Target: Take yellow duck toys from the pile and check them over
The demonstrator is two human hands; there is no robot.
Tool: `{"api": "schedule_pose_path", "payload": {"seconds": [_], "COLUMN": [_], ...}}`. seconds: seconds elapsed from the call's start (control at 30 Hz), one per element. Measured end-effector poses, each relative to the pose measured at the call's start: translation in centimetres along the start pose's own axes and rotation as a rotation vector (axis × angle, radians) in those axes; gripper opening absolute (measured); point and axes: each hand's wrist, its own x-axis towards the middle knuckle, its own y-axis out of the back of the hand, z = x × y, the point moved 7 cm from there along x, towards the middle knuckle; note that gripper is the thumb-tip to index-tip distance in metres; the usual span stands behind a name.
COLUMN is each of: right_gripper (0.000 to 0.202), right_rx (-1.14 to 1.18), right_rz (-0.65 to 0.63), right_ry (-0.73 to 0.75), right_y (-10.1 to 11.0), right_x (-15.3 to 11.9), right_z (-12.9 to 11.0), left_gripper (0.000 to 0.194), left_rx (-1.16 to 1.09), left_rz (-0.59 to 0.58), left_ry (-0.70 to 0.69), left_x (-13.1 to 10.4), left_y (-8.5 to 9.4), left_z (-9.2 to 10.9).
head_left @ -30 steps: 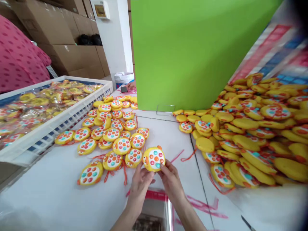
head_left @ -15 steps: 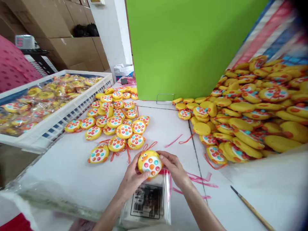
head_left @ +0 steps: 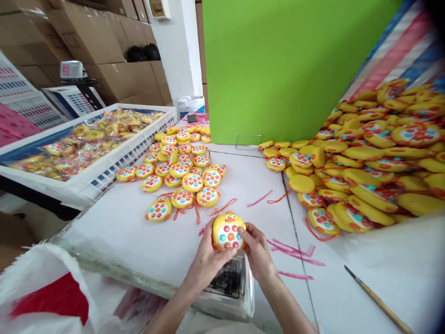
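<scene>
Both hands grip one yellow duck-shaped toy point(head_left: 228, 232) with a white belly, coloured round bumps and an orange cord loop at its top. My left hand point(head_left: 210, 253) is closed on its left and lower edge, thumb across the bottom. My right hand point(head_left: 256, 248) holds the right side, thumb on the front. Under the hands lies a stack of clear plastic bags point(head_left: 231, 283) with black print, partly covered by my left hand and forearm. Several similar duck toys point(head_left: 183, 198) lie face up on the table, left of and beyond the hands.
A big heap of duck toys point(head_left: 361, 176) fills the right, beside a green board point(head_left: 295, 69). On the left, a white crate point(head_left: 104, 162) holds bagged toys. A wooden-handled brush or tool point(head_left: 378, 301) lies front right. A white sack point(head_left: 38, 273) is at front left.
The toy has turned upright in the hands, its face now at the top. My right thumb has moved onto its front. The view has swung left, and the pink-clothed person shows less.
</scene>
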Motion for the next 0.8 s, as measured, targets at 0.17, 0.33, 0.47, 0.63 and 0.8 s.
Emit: {"api": "schedule_pose_path", "payload": {"seconds": [0.17,0.33,0.47,0.63,0.8], "right_gripper": [0.029,0.038,0.037,0.041,0.044], "right_rx": [0.056,-0.214,-0.448,-0.420,-0.394], "right_rz": [-0.039,-0.102,-0.045,-0.025,-0.068], "right_ry": [-0.069,0.051,0.141,0.070,0.046], "right_y": [-0.4,-1.1,-0.9,-0.6,-1.1], "right_x": [-0.9,-2.0,-3.2,-4.7,-5.8], "right_z": [1.5,0.6,0.6,2.2,2.8], "left_gripper": [0.059,0.061,0.067,0.062,0.062], "left_rx": [0.180,0.159,0.157,0.135,0.131], "left_rz": [0.072,-0.013,-0.003,-0.038,0.011], "left_ry": [-0.060,-0.018,0.025,0.010,0.031], "left_x": [-0.8,-1.6,-2.8,-4.0,-4.8], "left_y": [0.6,0.7,0.2,0.6,2.4], "left_z": [0.7,0.1,-0.7,-1.1,-2.3]}}
